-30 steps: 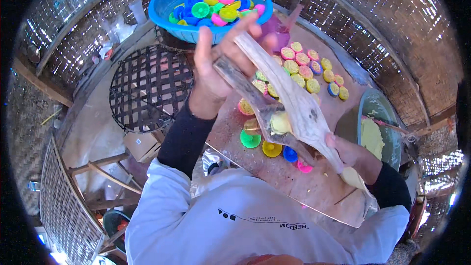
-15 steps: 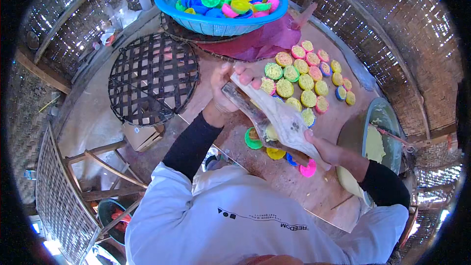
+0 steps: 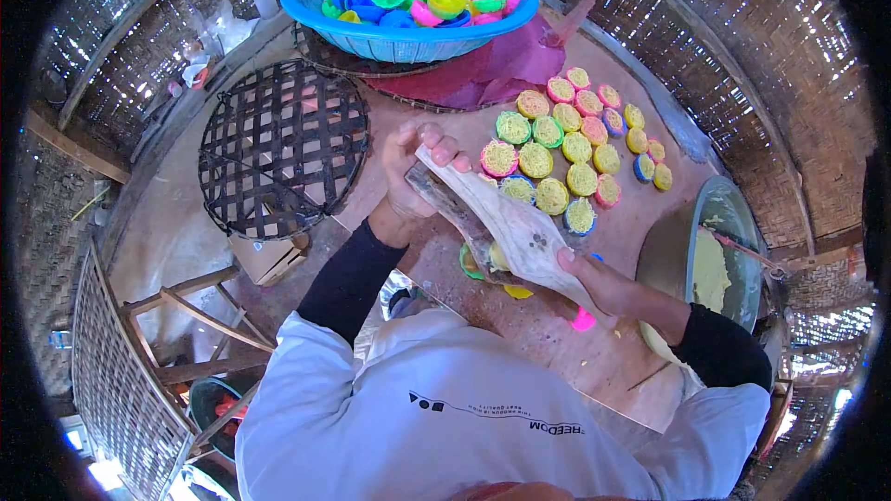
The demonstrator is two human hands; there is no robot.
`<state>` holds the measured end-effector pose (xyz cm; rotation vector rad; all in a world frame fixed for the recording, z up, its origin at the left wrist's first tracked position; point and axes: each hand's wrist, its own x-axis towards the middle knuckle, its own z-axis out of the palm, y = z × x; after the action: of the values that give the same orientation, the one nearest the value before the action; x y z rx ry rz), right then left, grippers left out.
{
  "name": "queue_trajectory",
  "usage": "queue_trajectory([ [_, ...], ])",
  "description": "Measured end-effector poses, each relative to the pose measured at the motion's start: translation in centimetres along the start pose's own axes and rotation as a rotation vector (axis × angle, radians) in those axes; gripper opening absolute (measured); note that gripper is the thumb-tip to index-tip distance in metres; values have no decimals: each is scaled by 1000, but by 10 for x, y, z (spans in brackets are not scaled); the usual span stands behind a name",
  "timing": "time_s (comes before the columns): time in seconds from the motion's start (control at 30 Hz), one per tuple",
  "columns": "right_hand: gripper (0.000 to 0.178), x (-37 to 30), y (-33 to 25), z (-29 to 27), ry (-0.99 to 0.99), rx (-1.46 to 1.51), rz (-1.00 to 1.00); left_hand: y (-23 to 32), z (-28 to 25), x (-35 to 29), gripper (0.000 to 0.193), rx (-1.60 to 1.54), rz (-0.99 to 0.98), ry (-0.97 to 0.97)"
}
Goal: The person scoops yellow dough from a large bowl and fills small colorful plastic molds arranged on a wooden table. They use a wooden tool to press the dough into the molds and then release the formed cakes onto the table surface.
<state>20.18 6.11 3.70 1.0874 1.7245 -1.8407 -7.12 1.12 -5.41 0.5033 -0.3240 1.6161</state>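
The wooden tool (image 3: 525, 215) is in my two hands, up over the table (image 3: 594, 366), near its front edge. It has two long, bent bits of wood: a pale one on top with a few dark spots, and a darker, rough one under it. A soft, pale yellow lump (image 3: 498, 258) sits in the gap between them.

My left hand (image 3: 408, 172) is curled round the far end, its fingers bent over the pale wood. My right hand (image 3: 603, 285) grips the near end, thumb flat on top; I can't see all its fingers.

Under the tool, bits of a green cup (image 3: 470, 263), a yellow cup (image 3: 518, 292) and a pink cup (image 3: 583, 320) peek out.

Toward the table's back edge are lots of round, filled cups (image 3: 577, 146). Their yellow tops look rough and crumbly, like little threads. A smooth tub (image 3: 754, 223) stands at the right end, with thick yellow dough (image 3: 710, 267) in it.

By the back left corner is a big blue bowl (image 3: 394, 44) heaped with shiny plastic cups (image 3: 447, 4), near a wrinkly pink sheet (image 3: 506, 70). A dark, round rack (image 3: 229, 170) of crossed strips is left of my left hand.
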Motion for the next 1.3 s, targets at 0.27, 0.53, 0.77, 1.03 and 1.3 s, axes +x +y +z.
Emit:
queue_trajectory([
  [0.27, 75, -11, 2, -8, 151, -149, 46, -14, -8, -1, 33, -18, 43, 24],
  [0.53, 73, -14, -16, 4, 290, -319, -65, 0, 9, 7, 35, 168, 54, 148],
  [0.77, 71, 1, -2, 10, 297, -340, -157, 10, 19, 0, 39, 80, 36, 76],
  [1.03, 69, -20, -11, 12, 345, -405, -100, -5, 9, -3, 37, 22, 81, 183],
  [1.3, 71, 1, 4, 17, 399, -454, -252, 3, 44, 3, 34, 235, 112, 285],
])
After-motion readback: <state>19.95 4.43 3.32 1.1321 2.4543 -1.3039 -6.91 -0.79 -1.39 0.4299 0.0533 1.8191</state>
